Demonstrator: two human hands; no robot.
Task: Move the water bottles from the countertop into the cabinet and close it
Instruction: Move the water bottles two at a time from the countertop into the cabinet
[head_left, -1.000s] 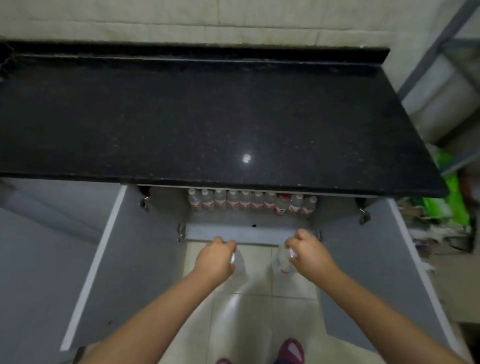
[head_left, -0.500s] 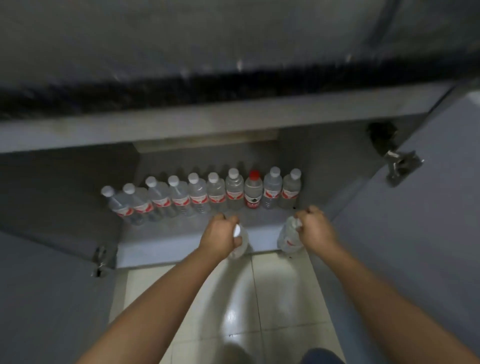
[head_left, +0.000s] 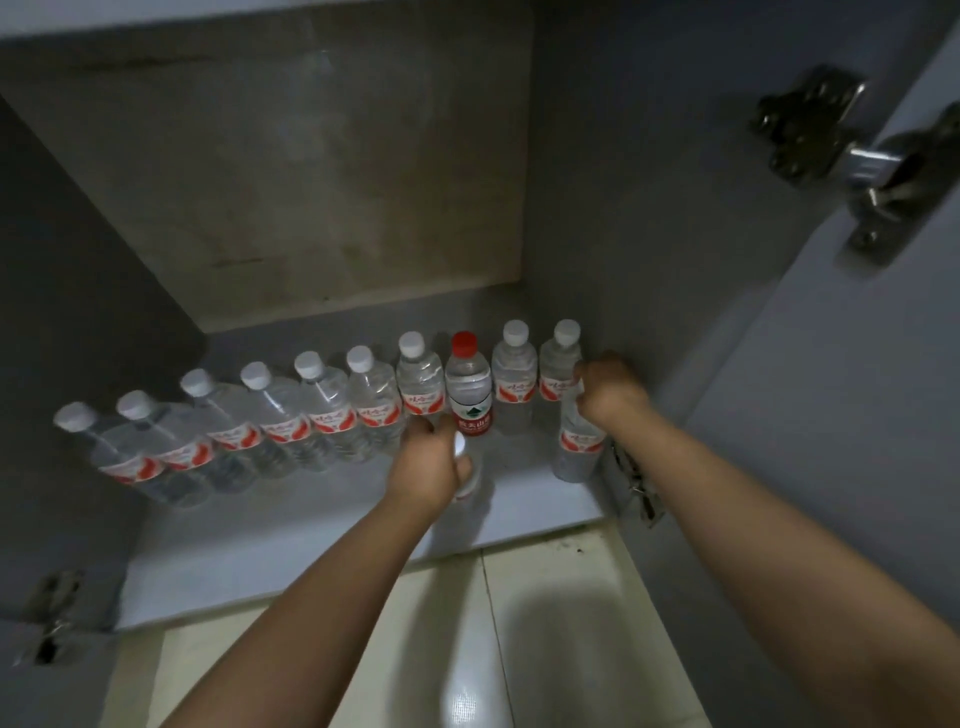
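Both hands gripped upright bottles by the neck: the right hand (head_left: 610, 389) set its bottle (head_left: 576, 447) just right of the red-capped bottle (head_left: 469, 389), the left hand (head_left: 431, 462) held its bottle (head_left: 467, 480) directly before it.

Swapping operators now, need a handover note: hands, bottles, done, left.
Left hand: shut on a white-capped bottle, low over the cabinet floor in front of the row.
Right hand: shut on a second bottle at the right end, base at the floor.
Done: ten bottles stand along the back, one a red-capped bottle.
Left: release both, withdraw, close the right door and the left one. Countertop is out of view.
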